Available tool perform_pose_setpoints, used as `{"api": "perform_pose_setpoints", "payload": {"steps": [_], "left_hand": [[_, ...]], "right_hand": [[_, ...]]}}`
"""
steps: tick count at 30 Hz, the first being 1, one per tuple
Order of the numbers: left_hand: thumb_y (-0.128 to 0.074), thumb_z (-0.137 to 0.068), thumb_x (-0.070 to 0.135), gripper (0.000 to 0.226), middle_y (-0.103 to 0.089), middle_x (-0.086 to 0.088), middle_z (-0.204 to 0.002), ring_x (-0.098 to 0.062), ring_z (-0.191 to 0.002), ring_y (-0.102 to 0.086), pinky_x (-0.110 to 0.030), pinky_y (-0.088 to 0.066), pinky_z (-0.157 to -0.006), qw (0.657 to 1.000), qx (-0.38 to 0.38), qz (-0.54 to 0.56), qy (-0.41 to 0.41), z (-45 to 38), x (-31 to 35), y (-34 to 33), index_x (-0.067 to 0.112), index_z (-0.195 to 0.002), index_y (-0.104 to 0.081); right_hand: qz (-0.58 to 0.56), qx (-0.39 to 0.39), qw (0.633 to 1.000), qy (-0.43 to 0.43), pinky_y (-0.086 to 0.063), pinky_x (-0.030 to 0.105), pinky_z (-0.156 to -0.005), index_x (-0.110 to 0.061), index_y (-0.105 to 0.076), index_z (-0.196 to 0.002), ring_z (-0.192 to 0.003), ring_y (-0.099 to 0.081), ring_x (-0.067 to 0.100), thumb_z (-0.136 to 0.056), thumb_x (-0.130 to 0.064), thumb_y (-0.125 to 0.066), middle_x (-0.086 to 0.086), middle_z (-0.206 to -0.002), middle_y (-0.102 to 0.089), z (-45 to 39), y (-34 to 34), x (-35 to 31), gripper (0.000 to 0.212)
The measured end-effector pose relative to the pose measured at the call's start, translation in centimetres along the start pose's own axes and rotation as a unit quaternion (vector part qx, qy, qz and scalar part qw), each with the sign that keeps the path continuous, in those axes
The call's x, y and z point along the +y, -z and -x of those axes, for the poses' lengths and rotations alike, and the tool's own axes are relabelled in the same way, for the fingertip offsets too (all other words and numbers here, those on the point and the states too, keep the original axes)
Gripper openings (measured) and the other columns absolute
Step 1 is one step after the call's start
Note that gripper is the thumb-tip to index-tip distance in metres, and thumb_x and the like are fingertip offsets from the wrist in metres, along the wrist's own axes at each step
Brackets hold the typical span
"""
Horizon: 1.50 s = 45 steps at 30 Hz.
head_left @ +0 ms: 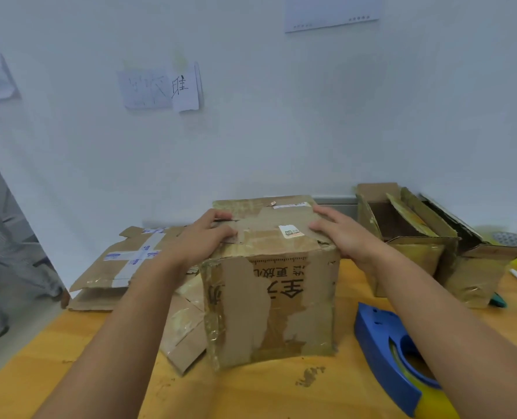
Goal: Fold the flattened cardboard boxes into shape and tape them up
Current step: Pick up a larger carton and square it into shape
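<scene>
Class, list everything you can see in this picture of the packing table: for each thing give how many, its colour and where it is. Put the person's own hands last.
Folded-up brown cardboard box with printed characters: one, brown, centre of the table, top flaps closed.
Flattened brown cardboard boxes: at least two, brown, one with white tape, left of the folded box.
Open brown cardboard boxes: two, brown, back right by the wall.
Blue plastic tape dispenser: one, blue and yellow, front right.
Yellow wooden table: one, yellow.
Paper notes: several, white, on the wall.
Left hand: one, resting on the box's top left.
Right hand: one, resting on the box's top right.
</scene>
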<state>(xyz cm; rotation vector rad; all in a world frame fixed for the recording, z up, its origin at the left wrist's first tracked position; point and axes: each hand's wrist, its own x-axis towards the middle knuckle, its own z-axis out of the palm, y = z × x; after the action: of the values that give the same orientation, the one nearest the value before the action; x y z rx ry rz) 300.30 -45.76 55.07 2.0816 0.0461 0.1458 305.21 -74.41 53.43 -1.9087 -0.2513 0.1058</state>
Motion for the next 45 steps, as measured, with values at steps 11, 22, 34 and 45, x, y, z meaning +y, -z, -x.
{"api": "perform_pose_setpoints", "payload": {"steps": [11,22,34,45], "left_hand": [[-0.064,-0.094,0.031,0.008,-0.069,0.009,-0.086,-0.005,-0.063,-0.06,-0.026,-0.05,-0.062,0.98,0.154,0.08,-0.092,0.4,1.9,-0.6,0.037,-0.091,-0.067],[-0.073,-0.088,0.028,0.007,-0.064,0.022,-0.102,0.0,-0.079,-0.064,-0.022,-0.051,-0.061,0.979,0.157,0.1,-0.084,0.1,2.4,-1.3,0.032,-0.09,-0.068],[-0.072,-0.089,0.02,0.016,-0.068,-0.002,-0.106,-0.014,-0.076,-0.065,-0.027,-0.054,-0.068,0.991,0.105,0.085,0.003,-1.1,1.5,-1.5,0.02,-0.105,-0.07],[-0.07,-0.091,0.032,0.013,-0.064,0.009,-0.112,-0.009,-0.1,-0.061,-0.023,-0.044,-0.071,0.99,0.119,0.074,-0.023,-2.2,-1.2,-1.9,0.034,-0.104,-0.067]], "right_hand": [[-0.042,0.079,0.99,0.105,-0.056,0.018,-0.062,-0.046,-0.048,-0.132,-0.092,-0.068,0.008,-0.095,-0.028,-0.067,-0.008,-0.127,-0.055,1.4,1.3,-1.9,0.046],[0.004,0.092,0.993,0.071,-0.051,0.016,-0.061,-0.042,-0.04,-0.147,-0.094,-0.063,0.004,-0.094,-0.036,-0.065,-0.01,-0.128,-0.052,1.4,1.9,-1.2,0.06],[0.039,0.06,0.997,-0.016,-0.048,0.027,-0.059,-0.032,-0.044,-0.15,-0.09,-0.061,0.011,-0.094,-0.035,-0.065,-0.006,-0.134,-0.056,0.7,1.5,-1.0,0.059],[0.092,0.093,0.991,0.018,-0.043,0.037,-0.099,-0.033,-0.035,-0.154,-0.13,-0.049,0.022,-0.095,-0.039,-0.062,-0.001,-0.151,-0.046,-0.8,-0.3,1.0,0.066]]}}
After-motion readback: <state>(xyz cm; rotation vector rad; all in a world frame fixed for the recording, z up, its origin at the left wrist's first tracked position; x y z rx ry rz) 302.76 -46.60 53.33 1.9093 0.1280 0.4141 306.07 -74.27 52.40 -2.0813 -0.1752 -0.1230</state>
